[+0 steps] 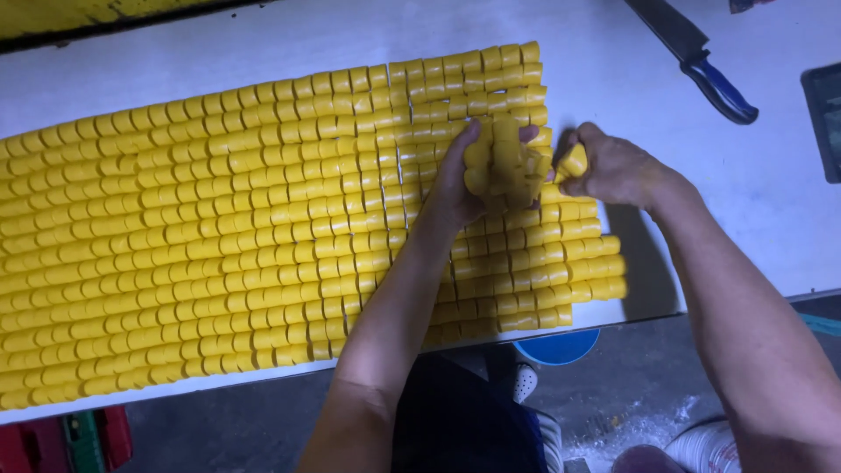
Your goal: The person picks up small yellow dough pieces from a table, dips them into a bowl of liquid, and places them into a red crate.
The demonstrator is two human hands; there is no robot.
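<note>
A wide mat of small yellow cylindrical caps lies in close rows across the white table. My left hand reaches over the mat and grips a handful of yellow caps lifted above the rows near the right end. My right hand is just to the right of that handful, with its fingers pinched on a single yellow cap. Both forearms come in from the bottom of the view.
A knife with a blue handle lies on the table at the back right. A dark flat object sits at the right edge. Below the table edge are a blue round lid, shoes and red items.
</note>
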